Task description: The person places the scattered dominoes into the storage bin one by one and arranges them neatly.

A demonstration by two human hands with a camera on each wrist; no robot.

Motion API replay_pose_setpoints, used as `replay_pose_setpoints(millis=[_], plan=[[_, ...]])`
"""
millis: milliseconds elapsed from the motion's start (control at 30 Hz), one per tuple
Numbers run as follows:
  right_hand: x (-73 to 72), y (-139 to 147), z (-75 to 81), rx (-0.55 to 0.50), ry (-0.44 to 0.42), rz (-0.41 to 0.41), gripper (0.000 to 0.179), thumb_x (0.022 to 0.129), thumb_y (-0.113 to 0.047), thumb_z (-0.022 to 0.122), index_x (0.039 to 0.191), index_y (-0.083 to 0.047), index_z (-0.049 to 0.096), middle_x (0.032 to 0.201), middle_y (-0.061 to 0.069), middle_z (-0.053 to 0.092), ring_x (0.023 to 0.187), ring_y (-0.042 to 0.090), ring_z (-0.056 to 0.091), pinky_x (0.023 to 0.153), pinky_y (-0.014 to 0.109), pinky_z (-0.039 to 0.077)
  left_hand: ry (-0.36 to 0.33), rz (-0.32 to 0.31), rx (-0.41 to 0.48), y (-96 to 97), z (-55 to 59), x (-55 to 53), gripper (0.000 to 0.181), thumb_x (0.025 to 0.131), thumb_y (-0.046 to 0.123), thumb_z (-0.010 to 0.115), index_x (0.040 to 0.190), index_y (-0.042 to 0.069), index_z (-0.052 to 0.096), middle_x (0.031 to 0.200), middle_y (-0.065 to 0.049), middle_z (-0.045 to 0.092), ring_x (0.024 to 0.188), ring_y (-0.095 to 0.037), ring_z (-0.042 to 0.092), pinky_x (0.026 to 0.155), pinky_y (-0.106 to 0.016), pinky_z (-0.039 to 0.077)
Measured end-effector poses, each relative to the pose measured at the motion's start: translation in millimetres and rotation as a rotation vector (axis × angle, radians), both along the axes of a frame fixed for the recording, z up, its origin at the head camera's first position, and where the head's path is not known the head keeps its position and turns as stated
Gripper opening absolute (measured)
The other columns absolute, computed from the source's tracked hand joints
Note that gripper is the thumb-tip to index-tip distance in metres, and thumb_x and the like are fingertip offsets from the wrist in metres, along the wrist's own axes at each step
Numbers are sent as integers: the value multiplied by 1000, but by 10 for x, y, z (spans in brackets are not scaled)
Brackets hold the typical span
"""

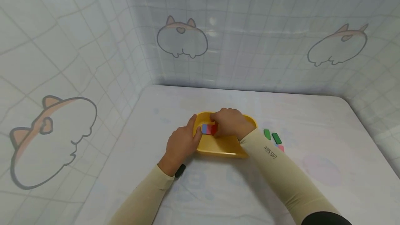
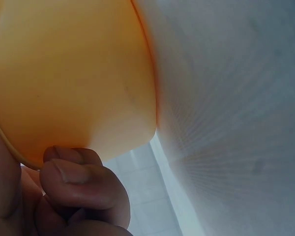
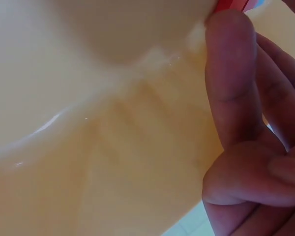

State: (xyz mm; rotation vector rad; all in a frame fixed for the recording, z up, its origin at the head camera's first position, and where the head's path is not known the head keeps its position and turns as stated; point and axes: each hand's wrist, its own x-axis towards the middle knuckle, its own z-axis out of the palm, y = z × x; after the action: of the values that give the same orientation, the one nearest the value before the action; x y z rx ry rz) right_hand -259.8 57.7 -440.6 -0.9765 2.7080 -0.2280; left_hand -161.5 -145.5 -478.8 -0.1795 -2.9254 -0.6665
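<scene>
A yellow plastic tray sits on the table before me. My left hand grips its left rim, thumb inside and curled fingers against the outer wall. Inside the tray, a blue block and a pink block stand side by side in a short row. At the right end of that row, my right hand pinches a red block. In the right wrist view, a fingertip presses against the red block, and most of the block lies out of frame.
Right of the tray lie two green blocks, with a pink piece partly behind the right sleeve. A small black object rests by the left wrist. The white-covered table meets a grid-patterned curtain at the back and sides.
</scene>
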Motion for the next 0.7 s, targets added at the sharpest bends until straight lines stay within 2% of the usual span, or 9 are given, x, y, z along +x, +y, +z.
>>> replay_pose_setpoints(millis=[267,700], plan=[[11,6,21,-6,6,5,29,82,-36,91,101,-22,75,80,-12,65,78,17,60,68,34,51,-12,7,-5,18,15,5,61,109,42,48,160,8,44,52,-2,43,39,-19,37,39,-31,30],[-22,2,-39,-4,15,-7,30,82,-38,92,102,-24,74,82,-13,65,78,15,61,70,32,51,4,8,-6,18,-11,-8,61,109,42,47,160,8,44,51,-2,43,38,-19,37,39,-32,30]])
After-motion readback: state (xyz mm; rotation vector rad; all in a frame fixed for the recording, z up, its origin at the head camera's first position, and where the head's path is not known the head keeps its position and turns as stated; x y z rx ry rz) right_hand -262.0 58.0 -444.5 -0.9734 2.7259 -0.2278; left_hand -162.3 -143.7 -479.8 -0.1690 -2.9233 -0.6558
